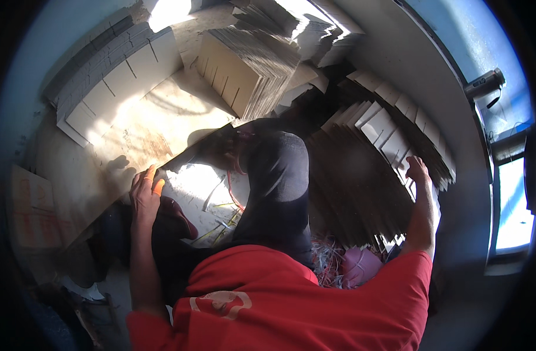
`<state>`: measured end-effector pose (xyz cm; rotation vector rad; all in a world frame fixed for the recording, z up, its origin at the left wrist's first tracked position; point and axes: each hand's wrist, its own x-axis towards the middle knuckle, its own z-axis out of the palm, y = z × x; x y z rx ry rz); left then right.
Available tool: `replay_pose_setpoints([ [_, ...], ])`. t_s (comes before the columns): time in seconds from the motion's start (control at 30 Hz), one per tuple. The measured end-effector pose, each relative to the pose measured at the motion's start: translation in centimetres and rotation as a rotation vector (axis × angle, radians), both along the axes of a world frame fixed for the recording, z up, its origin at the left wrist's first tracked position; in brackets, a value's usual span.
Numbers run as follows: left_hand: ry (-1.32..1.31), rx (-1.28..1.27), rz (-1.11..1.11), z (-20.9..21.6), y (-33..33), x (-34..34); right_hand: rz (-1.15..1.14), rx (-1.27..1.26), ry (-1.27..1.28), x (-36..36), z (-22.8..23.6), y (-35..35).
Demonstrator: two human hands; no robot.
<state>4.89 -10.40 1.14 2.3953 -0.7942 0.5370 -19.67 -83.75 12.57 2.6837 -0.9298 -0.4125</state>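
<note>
My left hand (144, 196) is at the near edge of the sunlit wooden worktop (162, 111), fingers stretched out and thumb apart, with nothing seen in it. Orange covers wrap the tips of its thumb and a finger. Out to the right, my right hand (418, 169) reaches to the upright slotted cardboard sheets (380, 130). Its fingers are slightly bent and apart, next to the sheets' top edges. Whether it touches a sheet is hard to see. These sheets lean in a long row beside my right leg, their lower parts in deep shadow.
Stacks of slotted cardboard (127, 76) stand at the worktop's far left, and another stack (244, 70) at its far end. Strips and a red cord (234, 190) lie on the floor between my legs. Shredded strands (328, 260) and a pink bundle (360, 266) sit by my right hip. A wall runs along the right.
</note>
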Motion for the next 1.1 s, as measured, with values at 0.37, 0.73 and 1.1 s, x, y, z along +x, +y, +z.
replay_pose_setpoints([
  [0.37, 0.074, -0.079, 0.029, -0.6, 0.7, -0.2, 0.779, 0.062, -0.984, 29.0, 0.4, 28.1],
  [0.73, 0.088, -0.108, 0.096, 1.4, 0.8, 0.1, 0.691, 0.049, -0.578, 39.9, -4.4, 35.5],
  [1.1, 0.119, -0.115, 0.061, 4.5, 4.0, 2.9, 0.638, 0.160, -0.819, 40.1, -1.6, 37.6],
])
